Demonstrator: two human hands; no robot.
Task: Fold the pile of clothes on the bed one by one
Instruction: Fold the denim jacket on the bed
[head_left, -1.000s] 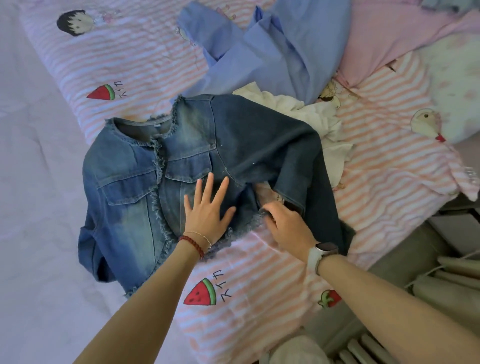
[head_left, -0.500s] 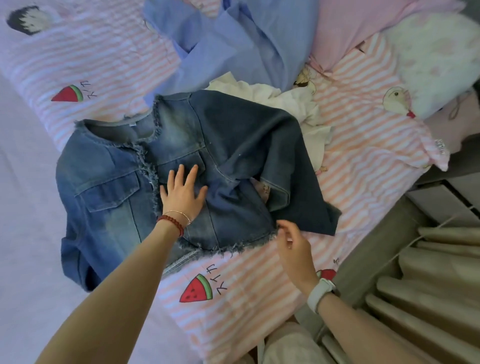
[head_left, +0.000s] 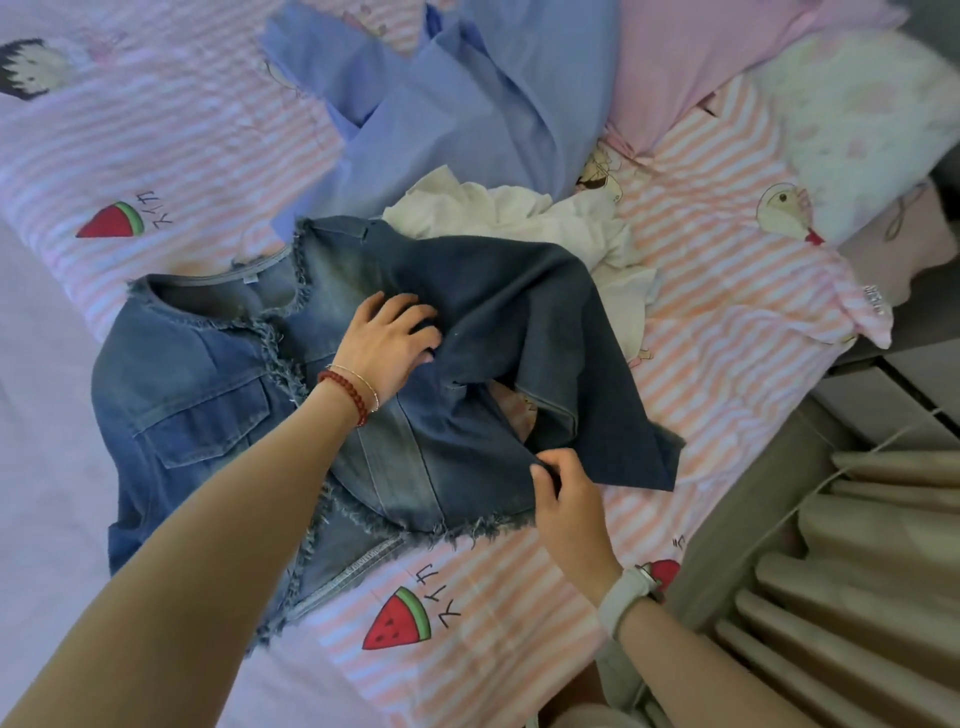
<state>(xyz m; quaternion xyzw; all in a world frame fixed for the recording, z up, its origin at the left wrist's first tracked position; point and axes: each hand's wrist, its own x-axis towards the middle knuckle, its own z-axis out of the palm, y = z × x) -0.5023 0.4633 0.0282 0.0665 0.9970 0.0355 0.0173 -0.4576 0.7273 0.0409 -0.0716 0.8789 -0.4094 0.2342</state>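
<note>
The jacket (head_left: 218, 410) is lying spread on the bedcover (head_left: 727, 322), near the middle of the bed, with its collar pointing away from the person and its hem lying nearest. Its right sleeve (head_left: 587, 374) is lying folded across the jacket's right half. The left hand (head_left: 387, 340) is resting on the jacket's middle, fingers curling into the fabric. The right hand (head_left: 566, 499) is pinching the jacket's edge at the lower right, just above the hem. Behind the jacket, touching its far edge, a crumpled garment (head_left: 545, 218) is lying. Behind that, a shirt (head_left: 467, 98) is sprawling, with another garment (head_left: 701, 52) lying to its right.
</note>
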